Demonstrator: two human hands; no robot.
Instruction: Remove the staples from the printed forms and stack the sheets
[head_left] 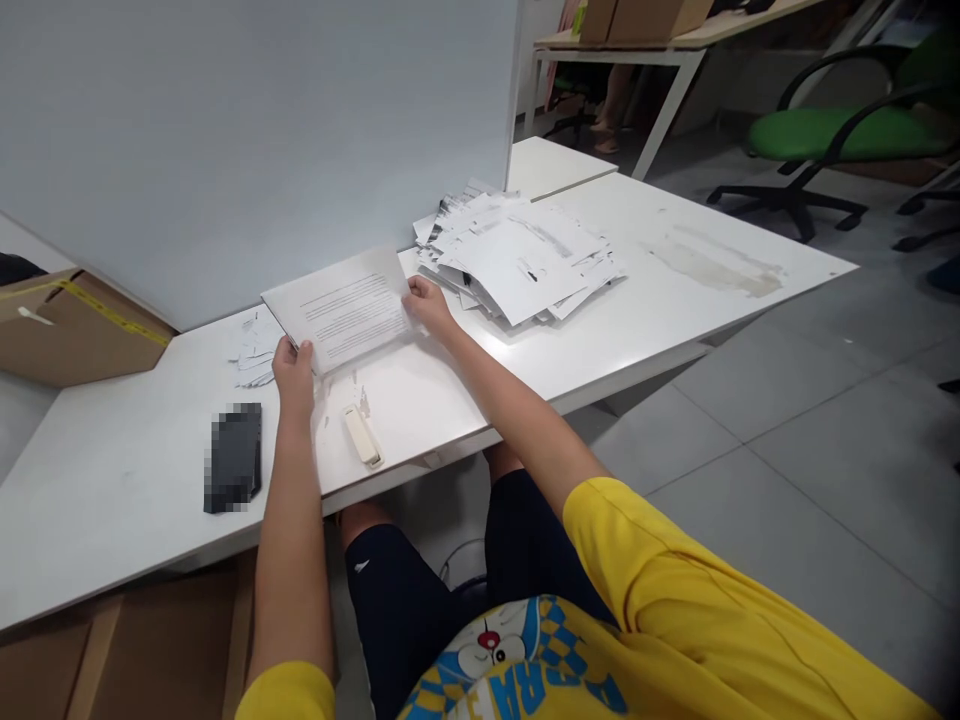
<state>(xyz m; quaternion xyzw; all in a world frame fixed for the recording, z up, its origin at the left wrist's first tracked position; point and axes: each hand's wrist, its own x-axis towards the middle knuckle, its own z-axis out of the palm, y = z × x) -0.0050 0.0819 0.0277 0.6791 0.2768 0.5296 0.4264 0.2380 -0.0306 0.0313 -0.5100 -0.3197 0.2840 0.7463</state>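
Observation:
Between my two hands a printed paper sheet [349, 308] is held up, tilted above the white table [442, 385]. My left hand [293, 368] pinches its left edge, thumb in front. On the right edge, my right hand [429, 305] has its fingers closed on the paper; whether there is more than one sheet I cannot tell. A cream stapler [363, 436] lies on the table just below the sheet. Left of my left forearm is a dark, pixelated object [234, 458]. Small paper slips [253, 352] lie behind my left hand.
A messy pile of papers [517, 255] sits to the right, against the pale partition [262, 140]. A cardboard box [82, 335] stands at the left, with more cardboard [165, 640] under the table. A green chair [847, 135] and another desk [622, 57] are farther back.

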